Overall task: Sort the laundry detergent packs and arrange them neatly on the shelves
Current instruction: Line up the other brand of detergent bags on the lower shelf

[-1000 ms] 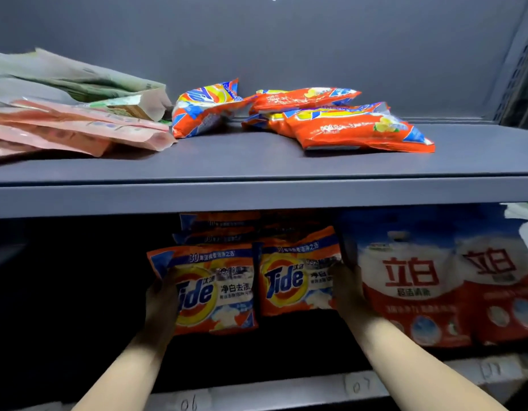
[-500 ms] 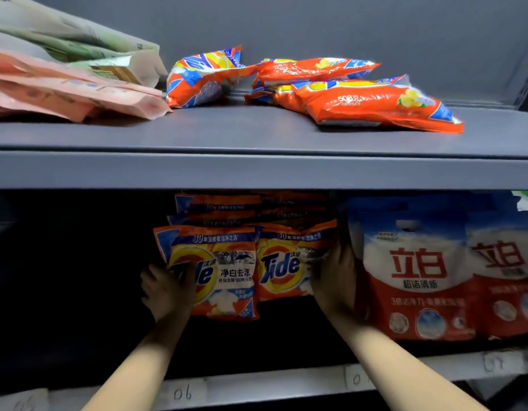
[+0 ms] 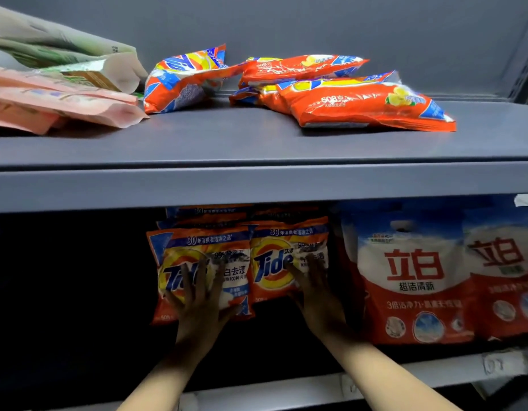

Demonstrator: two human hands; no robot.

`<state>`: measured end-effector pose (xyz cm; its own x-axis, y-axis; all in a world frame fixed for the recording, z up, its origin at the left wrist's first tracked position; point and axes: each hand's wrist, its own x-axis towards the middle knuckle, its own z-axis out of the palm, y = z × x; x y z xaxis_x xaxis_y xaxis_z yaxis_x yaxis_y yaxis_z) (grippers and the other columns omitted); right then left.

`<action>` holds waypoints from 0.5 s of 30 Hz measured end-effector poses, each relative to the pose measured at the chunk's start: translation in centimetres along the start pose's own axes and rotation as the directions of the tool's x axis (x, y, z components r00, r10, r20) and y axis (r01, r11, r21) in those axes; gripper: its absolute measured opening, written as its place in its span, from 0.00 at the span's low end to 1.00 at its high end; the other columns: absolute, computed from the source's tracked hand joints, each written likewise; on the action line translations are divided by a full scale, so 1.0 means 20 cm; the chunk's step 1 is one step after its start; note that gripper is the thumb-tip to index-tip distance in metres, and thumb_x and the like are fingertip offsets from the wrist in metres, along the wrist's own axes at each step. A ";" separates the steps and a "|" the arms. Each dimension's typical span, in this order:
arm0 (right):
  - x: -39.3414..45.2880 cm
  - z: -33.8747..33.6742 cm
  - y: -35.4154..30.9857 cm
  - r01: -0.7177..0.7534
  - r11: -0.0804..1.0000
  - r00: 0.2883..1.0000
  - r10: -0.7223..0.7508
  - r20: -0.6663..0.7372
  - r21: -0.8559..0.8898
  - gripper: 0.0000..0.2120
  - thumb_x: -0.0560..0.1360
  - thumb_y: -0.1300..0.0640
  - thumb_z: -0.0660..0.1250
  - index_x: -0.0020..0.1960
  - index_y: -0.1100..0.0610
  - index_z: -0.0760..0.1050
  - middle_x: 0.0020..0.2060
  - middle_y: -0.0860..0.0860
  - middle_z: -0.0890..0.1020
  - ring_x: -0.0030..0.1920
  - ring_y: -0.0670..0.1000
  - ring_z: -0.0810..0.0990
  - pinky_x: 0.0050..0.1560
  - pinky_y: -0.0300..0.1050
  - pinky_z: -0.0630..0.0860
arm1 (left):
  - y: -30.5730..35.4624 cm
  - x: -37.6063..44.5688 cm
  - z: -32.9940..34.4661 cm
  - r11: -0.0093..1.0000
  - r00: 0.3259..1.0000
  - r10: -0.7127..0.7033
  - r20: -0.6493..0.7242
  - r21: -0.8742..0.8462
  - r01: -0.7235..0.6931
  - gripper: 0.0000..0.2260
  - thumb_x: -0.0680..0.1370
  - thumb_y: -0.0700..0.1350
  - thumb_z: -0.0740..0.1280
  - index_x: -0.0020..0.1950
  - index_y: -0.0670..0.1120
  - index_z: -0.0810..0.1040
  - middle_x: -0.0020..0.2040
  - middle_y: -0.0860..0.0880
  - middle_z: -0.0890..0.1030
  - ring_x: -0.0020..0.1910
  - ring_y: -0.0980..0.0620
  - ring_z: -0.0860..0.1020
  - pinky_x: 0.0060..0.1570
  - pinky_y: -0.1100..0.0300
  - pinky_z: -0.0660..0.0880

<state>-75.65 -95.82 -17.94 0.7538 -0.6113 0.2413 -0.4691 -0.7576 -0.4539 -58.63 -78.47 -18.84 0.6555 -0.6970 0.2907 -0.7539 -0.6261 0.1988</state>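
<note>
Two orange Tide packs stand upright side by side on the lower shelf, with more Tide packs stacked behind them. My left hand (image 3: 199, 304) lies flat with spread fingers on the front of the left Tide pack (image 3: 233, 262). My right hand (image 3: 316, 295) presses flat on the right Tide pack (image 3: 274, 262). To the right stand two red-and-white detergent bags (image 3: 413, 280). On the upper shelf (image 3: 256, 185) lie loose orange packs (image 3: 360, 105), one crumpled orange-blue pack (image 3: 182, 81) and a pile of pink and green pouches (image 3: 58, 105).
The lower shelf's left part is dark, and nothing shows there. A pale front rail with numbered labels (image 3: 502, 363) runs along the lower shelf's edge. A grey back panel (image 3: 316, 25) closes the upper shelf.
Both hands moved from the outer sides of the two Tide packs onto their fronts, fingers spread flat. The view tilted slightly.
</note>
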 end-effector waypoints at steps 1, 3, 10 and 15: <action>0.00 0.00 -0.01 -0.004 1.000 1.000 0.004 -0.005 -0.013 0.28 0.81 0.48 0.56 0.71 0.31 0.42 0.77 0.49 0.39 0.76 0.51 0.37 0.75 0.55 0.56 | 0.00 0.01 0.00 1.000 1.000 -0.009 0.013 0.003 0.009 0.39 0.67 0.75 0.41 0.72 0.62 0.30 0.76 0.47 0.33 0.73 0.39 0.31 0.63 0.27 0.36; -0.02 -0.01 -0.03 -0.015 0.999 1.000 0.015 -0.005 -0.046 0.30 0.81 0.49 0.58 0.71 0.33 0.42 0.77 0.51 0.41 0.76 0.53 0.39 0.74 0.56 0.58 | 0.00 0.00 -0.01 1.000 0.999 -0.021 0.044 0.010 0.021 0.40 0.67 0.76 0.41 0.72 0.62 0.29 0.74 0.49 0.27 0.71 0.40 0.26 0.63 0.28 0.35; -0.03 -0.14 -0.07 -0.042 0.997 0.987 0.052 0.154 -0.072 0.29 0.79 0.53 0.61 0.75 0.38 0.52 0.77 0.48 0.49 0.77 0.54 0.49 0.70 0.54 0.63 | 0.04 -0.02 -0.16 0.991 0.993 -0.041 0.113 -0.120 0.055 0.33 0.77 0.63 0.57 0.77 0.62 0.42 0.77 0.54 0.37 0.75 0.43 0.36 0.71 0.34 0.43; -0.08 -0.25 -0.12 -0.066 0.998 0.984 0.065 0.167 0.003 0.19 0.78 0.52 0.62 0.69 0.46 0.67 0.68 0.48 0.71 0.67 0.51 0.70 0.65 0.47 0.70 | 0.16 -0.04 -0.29 0.977 0.982 -0.115 0.148 -0.163 0.139 0.25 0.79 0.55 0.59 0.75 0.51 0.61 0.76 0.49 0.59 0.74 0.46 0.59 0.71 0.45 0.60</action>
<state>-78.09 -94.21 -12.96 0.7879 -0.6124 0.0650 -0.5165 -0.7146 -0.4718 -61.75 -77.82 -12.98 0.7369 -0.6646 0.1238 -0.6525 -0.6513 0.3875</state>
